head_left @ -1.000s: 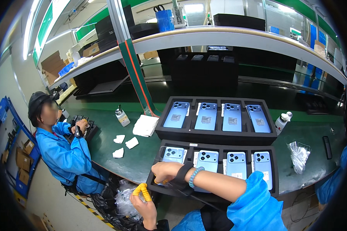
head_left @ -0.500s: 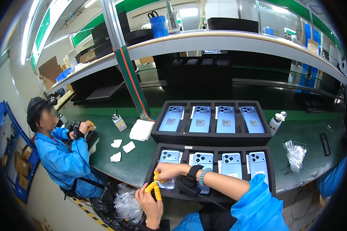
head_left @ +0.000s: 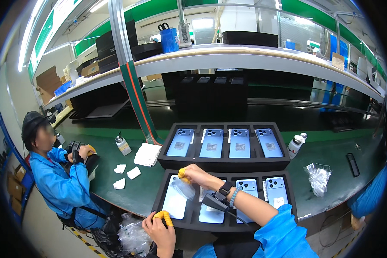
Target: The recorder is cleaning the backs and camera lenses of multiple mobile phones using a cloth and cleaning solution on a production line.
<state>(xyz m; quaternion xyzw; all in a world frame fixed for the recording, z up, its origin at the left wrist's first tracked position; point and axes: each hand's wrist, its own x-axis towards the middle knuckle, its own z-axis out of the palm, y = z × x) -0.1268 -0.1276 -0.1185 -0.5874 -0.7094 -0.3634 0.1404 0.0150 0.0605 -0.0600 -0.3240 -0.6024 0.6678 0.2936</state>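
Two black foam trays lie on the green bench. The far tray point(head_left: 223, 164) holds several light blue phones point(head_left: 180, 142) lying back up. The near tray point(head_left: 297, 202) also holds light blue phones point(head_left: 276, 191). My right hand point(head_left: 196, 174), with yellow finger cots, a watch and a bead bracelet, reaches across the near tray to its left end and pinches a clear film point(head_left: 183, 188) raised off the leftmost phone point(head_left: 174, 205). My left hand point(head_left: 161, 234), also in yellow finger cots, grips that phone's near edge at the tray's front rim.
A co-worker in a blue coat point(head_left: 51, 182) sits at the left. On the bench are a small bottle point(head_left: 123, 145), a stack of white cloths point(head_left: 148, 154), small white pads point(head_left: 124, 175), a white bottle point(head_left: 295, 146), crumpled clear plastic point(head_left: 318, 178) and a black bar point(head_left: 352, 164). A bag of clear film point(head_left: 131, 236) hangs below.
My right hand has risen slightly from the leftmost phone with the clear film in its fingers. My left hand has come up to the phone's near edge.
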